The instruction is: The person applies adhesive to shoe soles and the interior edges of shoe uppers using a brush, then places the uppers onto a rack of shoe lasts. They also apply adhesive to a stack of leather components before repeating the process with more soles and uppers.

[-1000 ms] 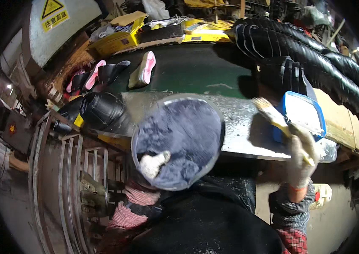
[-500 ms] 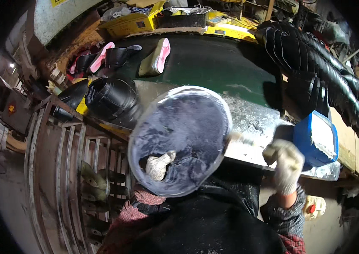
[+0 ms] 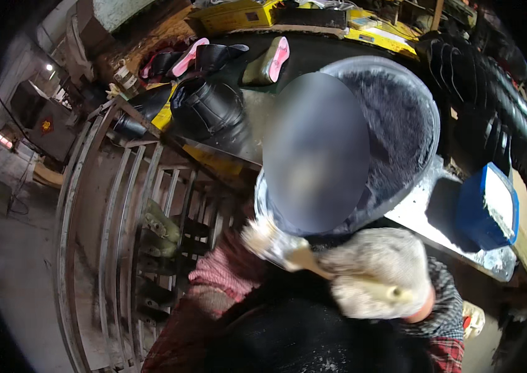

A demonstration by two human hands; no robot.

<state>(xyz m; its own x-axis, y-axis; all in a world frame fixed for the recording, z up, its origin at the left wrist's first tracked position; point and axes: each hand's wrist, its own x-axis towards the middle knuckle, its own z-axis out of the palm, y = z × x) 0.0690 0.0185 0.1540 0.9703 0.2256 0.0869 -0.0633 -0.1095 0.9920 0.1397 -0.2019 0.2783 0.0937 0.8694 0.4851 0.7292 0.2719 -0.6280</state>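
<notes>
A wide round dark basin-like piece (image 3: 400,137), its rim and inner wall dusted white, is held up above the front of the bench. My left forearm reaches behind its near side; a grey blurred oval covers the piece's left part, and only a pale smear of my left hand (image 3: 306,174) shows there. My right hand (image 3: 375,273), in a soiled white glove, is closed around the wooden handle of a brush (image 3: 270,241). The brush's whitish bristles point left, by the piece's near rim. Motion blurs the brush.
Right of the piece stands a blue tub (image 3: 487,208) with white stuff on it. Left is a metal rack (image 3: 111,230) holding greenish forms. A black moulded piece (image 3: 207,109) and a pink-faced shoe form (image 3: 270,62) rest on the bench; black items (image 3: 475,87) are stacked far right.
My right hand with the brush has swung left and nearer, in front of the piece's near rim. The piece has shifted right and up in the picture; the whole view has also turned.
</notes>
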